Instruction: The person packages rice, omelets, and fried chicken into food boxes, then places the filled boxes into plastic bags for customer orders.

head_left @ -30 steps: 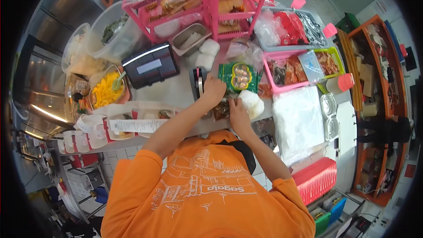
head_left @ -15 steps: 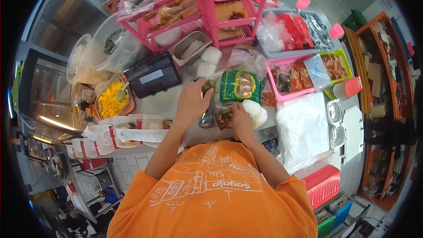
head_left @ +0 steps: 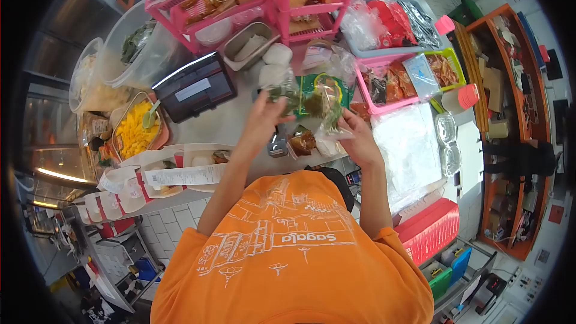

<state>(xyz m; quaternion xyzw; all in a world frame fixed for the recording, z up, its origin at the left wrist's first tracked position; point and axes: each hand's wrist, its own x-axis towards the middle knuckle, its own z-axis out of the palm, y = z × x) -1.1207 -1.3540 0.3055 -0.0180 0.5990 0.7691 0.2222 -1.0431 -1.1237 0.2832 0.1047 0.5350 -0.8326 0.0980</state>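
Note:
A small clear plastic bag [head_left: 323, 103] with green and brown contents is stretched between my hands, over a green printed package [head_left: 307, 84]. My left hand [head_left: 265, 121] pinches its left end, where leafy green stuff shows through the plastic. At its right, lower end, my right hand [head_left: 361, 139] grips the plastic between thumb and fingers. Beneath them on the table lie a small bag with brown contents [head_left: 302, 143] and a dark object [head_left: 277, 146]. White round bundles [head_left: 277, 55] sit just beyond my left hand.
A black case [head_left: 195, 90] and a tray of yellow pieces [head_left: 137, 126] stand to the left. Pink racks [head_left: 276, 0] rise at the back. On the right are a pink basket of packets [head_left: 377, 107] and a stack of clear plastic sheets [head_left: 408, 150]. A paper receipt [head_left: 186, 176] lies across cups at front left.
Both hands have lifted off the table items and now hold the clear bag between them. My right hand has moved right and up, away from the bag with brown contents. The view has shifted slightly.

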